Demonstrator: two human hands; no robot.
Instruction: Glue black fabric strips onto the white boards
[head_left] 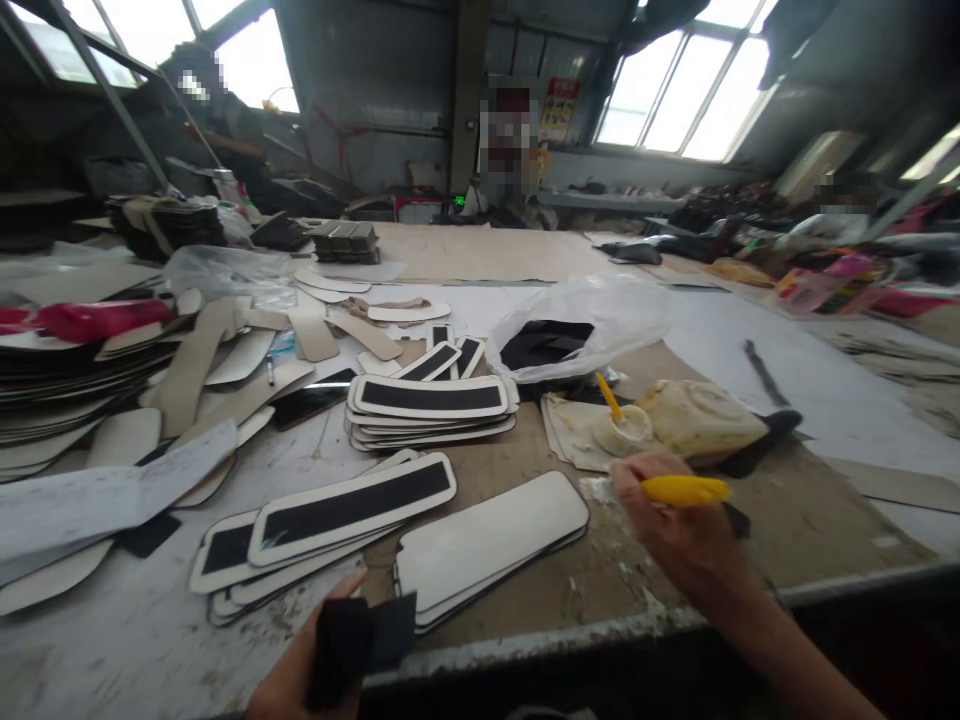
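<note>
White, round-cornered flat panels are lying stacked at lower centre. The bare right hand, centre right, and bare left hand, bottom centre-left, are gripping: the left, black rectangular strips; the right, a yellow-handled brush.

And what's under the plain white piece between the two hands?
Under the plain white piece, another pale piece pokes out along the near edge, with the brown sheet below. The rest is covered, so I can't tell how many pieces are stacked.
</note>
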